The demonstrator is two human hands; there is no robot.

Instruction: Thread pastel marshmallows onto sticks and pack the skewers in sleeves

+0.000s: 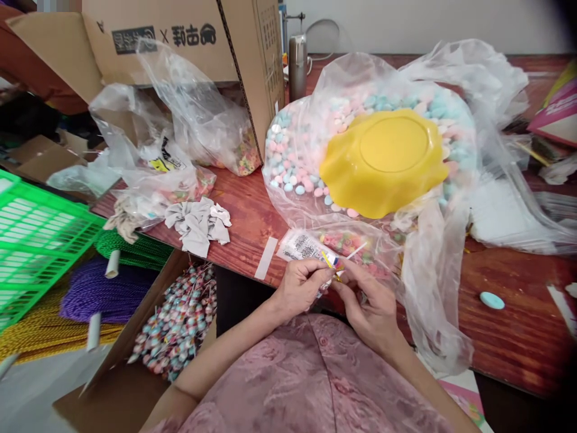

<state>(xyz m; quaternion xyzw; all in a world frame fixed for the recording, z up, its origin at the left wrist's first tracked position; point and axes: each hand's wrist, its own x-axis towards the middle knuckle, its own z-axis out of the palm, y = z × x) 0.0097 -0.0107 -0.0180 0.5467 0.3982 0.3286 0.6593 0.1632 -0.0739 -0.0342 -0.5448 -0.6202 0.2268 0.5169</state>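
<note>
In front of my lap, my left hand (300,285) and my right hand (372,300) meet with closed fingertips. A thin yellow twist tie (327,260) sticks up from the pinch of my left fingers. Beside my right fingertips a thin white stick (357,251) points up and to the right. The fingers mostly hide a small colourful wrapped piece below the tie. Just behind my hands lie a white printed label (300,245) and a clear bag of colourful candies (347,243).
A yellow scalloped bowl (392,159) lies upside down on a big clear bag of pastel candies (288,162). One blue candy (491,300) sits at right. Left are a cardboard box (180,36), crumpled cloth (201,225), a green basket (40,240) and a carton of wrapped candies (175,325).
</note>
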